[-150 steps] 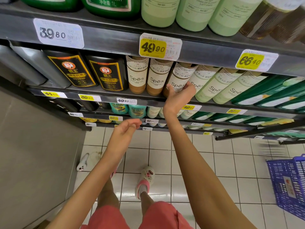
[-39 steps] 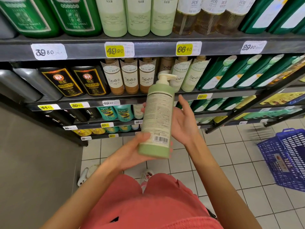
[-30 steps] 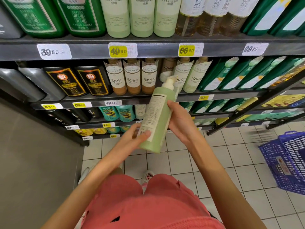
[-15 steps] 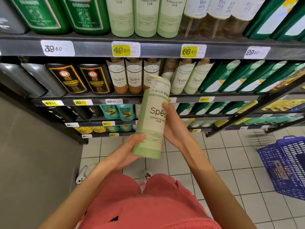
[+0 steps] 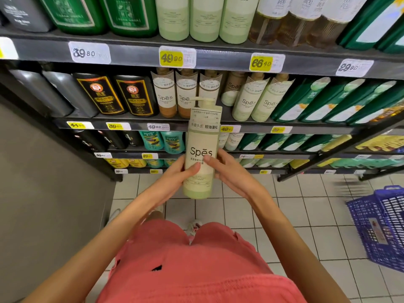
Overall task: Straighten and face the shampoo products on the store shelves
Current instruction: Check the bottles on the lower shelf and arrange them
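A pale green Spes pump bottle (image 5: 202,141) stands upright in front of the shelves, its front label turned to me. My left hand (image 5: 175,178) grips its lower left side, thumb across the label. My right hand (image 5: 229,173) holds the lower right side, thumb on the label front. On the second shelf (image 5: 135,125) behind it stand amber Spes bottles (image 5: 167,95) and pale green Spes bottles (image 5: 248,101). A gap shows between them, with one bottle (image 5: 231,90) set further back.
Black bottles (image 5: 115,95) stand left of the Spes row, dark green bottles (image 5: 306,101) to its right. More bottles fill the top shelf (image 5: 218,55) and the lower shelves. A blue shopping basket (image 5: 380,226) sits on the tiled floor at right. A grey wall is at left.
The bottle came off the shelf into both hands and was turned from back label to front label. It now stands more upright, and my thumbs have shifted onto its front.
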`<action>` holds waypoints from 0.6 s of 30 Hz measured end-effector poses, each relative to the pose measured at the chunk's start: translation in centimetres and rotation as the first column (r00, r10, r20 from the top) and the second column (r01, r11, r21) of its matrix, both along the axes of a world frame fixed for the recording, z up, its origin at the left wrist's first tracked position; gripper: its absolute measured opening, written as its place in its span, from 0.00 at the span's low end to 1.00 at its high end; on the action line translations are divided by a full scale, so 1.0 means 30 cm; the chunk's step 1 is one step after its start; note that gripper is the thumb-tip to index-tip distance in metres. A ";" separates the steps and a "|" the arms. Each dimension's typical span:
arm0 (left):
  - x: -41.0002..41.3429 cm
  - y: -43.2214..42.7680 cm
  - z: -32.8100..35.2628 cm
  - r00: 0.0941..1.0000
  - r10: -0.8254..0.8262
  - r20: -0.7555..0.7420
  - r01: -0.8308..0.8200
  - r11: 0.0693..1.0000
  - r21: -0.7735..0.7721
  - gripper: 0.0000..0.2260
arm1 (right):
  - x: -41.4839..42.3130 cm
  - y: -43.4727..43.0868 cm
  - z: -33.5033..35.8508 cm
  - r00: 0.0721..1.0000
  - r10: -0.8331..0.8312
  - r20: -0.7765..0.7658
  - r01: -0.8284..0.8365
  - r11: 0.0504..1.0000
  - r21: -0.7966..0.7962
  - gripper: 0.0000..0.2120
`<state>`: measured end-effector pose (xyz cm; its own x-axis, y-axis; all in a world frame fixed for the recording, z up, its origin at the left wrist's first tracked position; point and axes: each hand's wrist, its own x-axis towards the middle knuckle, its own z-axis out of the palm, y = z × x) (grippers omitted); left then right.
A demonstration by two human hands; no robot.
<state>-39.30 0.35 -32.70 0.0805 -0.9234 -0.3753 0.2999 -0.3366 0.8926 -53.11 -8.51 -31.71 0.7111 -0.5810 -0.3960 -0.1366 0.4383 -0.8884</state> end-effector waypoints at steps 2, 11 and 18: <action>0.017 -0.010 0.002 0.989 -0.064 0.134 0.067 0.998 -0.015 0.20 | -0.014 -0.013 0.000 1.000 0.008 0.019 -0.007 0.998 -0.055 0.20; 0.053 -0.032 0.049 0.948 -0.106 0.299 0.145 0.983 -0.112 0.28 | -0.054 -0.019 0.002 0.997 0.066 0.048 -0.051 0.962 -0.268 0.23; 0.060 0.000 0.068 0.958 -0.162 0.235 0.165 0.986 0.007 0.43 | -0.065 -0.038 0.030 0.992 0.110 -0.055 -0.121 0.951 -0.285 0.22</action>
<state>-37.51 0.36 -30.65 0.0121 -0.9358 -0.3522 0.0236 -0.3519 0.9357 -55.06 -9.66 -30.82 0.7677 -0.5893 -0.2518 -0.2068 0.1442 -0.9677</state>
